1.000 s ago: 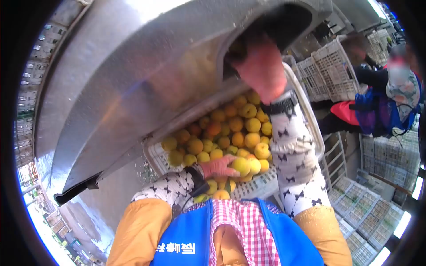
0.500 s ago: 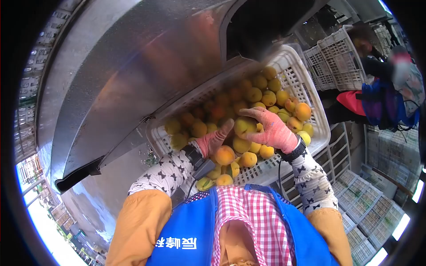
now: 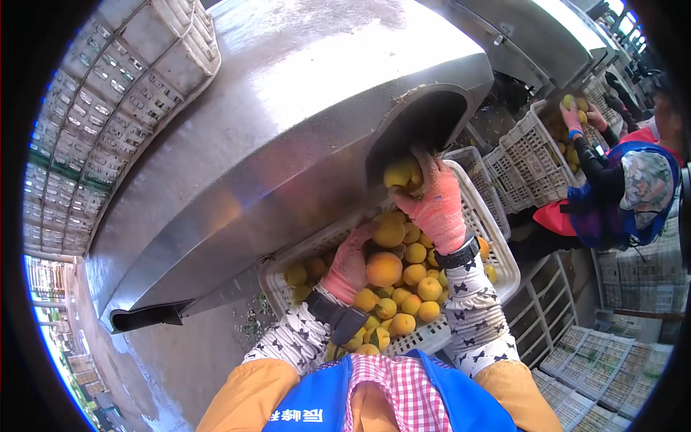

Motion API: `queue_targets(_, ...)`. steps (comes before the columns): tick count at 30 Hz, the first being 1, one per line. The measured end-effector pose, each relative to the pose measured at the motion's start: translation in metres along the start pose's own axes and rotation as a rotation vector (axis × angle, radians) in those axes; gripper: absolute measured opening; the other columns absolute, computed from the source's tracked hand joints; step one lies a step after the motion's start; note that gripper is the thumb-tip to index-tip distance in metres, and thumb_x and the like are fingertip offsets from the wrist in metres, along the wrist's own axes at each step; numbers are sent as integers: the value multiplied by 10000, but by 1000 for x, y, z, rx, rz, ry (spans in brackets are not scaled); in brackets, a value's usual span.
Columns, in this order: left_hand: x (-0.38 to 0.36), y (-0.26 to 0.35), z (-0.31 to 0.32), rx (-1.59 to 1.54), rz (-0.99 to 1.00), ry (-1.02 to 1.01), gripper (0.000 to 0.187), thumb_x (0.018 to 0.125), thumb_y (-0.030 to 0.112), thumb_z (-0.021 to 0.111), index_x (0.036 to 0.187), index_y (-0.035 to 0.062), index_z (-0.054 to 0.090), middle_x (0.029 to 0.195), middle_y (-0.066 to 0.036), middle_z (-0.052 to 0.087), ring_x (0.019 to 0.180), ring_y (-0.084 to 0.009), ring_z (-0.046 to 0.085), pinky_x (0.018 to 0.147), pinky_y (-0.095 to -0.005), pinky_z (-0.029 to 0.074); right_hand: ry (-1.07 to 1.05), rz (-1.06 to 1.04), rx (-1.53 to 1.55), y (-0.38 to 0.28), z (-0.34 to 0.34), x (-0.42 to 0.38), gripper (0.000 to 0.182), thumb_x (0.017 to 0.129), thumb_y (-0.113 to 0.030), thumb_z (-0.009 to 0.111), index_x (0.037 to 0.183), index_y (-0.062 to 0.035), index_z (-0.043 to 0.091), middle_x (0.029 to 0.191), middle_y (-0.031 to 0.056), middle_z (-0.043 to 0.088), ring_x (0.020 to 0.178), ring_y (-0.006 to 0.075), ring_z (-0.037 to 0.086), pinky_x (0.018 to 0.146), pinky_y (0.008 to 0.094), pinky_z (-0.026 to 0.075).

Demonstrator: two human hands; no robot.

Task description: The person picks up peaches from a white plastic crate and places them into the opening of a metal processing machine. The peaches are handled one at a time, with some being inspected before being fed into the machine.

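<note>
Both my hands wear pink gloves. My right hand (image 3: 440, 205) is raised at the dark chute mouth, its fingers curled round yellow peaches (image 3: 398, 175). Lower and to the left, my left hand (image 3: 348, 265) reaches over the white plastic crate (image 3: 509, 268), its fingers curled against a large yellow peach (image 3: 389, 230). Close beside that hand is an orange peach (image 3: 384, 269). Many more yellow and orange peaches (image 3: 414, 275) lie in the crate. My left palm is hidden, and my right fingertips are partly in the chute's shadow.
A metal chute (image 3: 288, 155) curves above the crate, with a dark opening (image 3: 425, 119) at its end. At the right, a co-worker (image 3: 626, 180) handles peaches over another crate (image 3: 529, 162). Crates (image 3: 122, 122) are stacked at the upper left, and a metal rack (image 3: 551, 302) stands at the right.
My right hand has moved up from above the peaches to the chute mouth and now grips peaches there. My left hand stays over the crate. The view has tilted, showing more of the chute.
</note>
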State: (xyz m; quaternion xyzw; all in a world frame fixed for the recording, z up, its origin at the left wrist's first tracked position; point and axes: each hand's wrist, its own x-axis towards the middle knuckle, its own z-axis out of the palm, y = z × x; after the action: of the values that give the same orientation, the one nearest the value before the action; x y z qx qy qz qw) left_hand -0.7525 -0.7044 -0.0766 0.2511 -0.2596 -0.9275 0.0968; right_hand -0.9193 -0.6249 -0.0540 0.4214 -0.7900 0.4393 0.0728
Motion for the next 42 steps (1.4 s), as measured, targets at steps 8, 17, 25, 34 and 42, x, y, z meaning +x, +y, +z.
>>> queue_targets(8, 3, -3, -26, -156, -91, -35, 620, 933, 521, 636, 1301, 29, 547, 1146, -164, 646, 928, -274, 672, 832, -421, 572, -48, -14, 116, -11, -2, 56, 836, 706, -317, 829, 1398, -11, 474, 1151, 228, 611, 1039, 384, 609, 894, 447, 518)
queue_targets(17, 9, 9, 1, -53, 44, -181, 528, 1040, 435, 484, 1413, 62, 488, 1344, -79, 583, 1250, -225, 543, 1100, -359, 411, -218, 159, 215, -33, -24, -45, 737, 717, -306, 820, 1335, -4, 555, 1222, 210, 610, 1140, 373, 589, 1009, 436, 468)
queue_targets(25, 1, 27, 33, 215, 234, -203, 459, 941, 237, 661, 1335, 28, 553, 1275, -71, 614, 1151, -167, 586, 1006, -324, 467, -150, 178, 254, -42, -43, -45, 730, 738, -179, 796, 1389, -1, 518, 1294, 169, 567, 1217, 289, 555, 1031, 382, 440)
queue_targets(34, 4, 36, 31, 327, 165, -315, 457, 910, 180, 691, 1319, 26, 561, 1230, -58, 631, 1113, -153, 599, 979, -309, 484, -328, 501, 859, -36, -61, -33, 680, 797, -190, 773, 1395, 6, 516, 1314, 137, 547, 1218, 224, 538, 1034, 342, 436)
queue_targets(42, 7, -1, -10, 524, 395, -61, 348, 925, 118, 653, 1245, 8, 571, 1216, -113, 623, 1060, -195, 618, 923, -327, 523, 157, -23, -100, -19, 13, 5, 719, 721, -172, 819, 1361, -40, 518, 1201, 232, 543, 1102, 425, 553, 917, 454, 496)
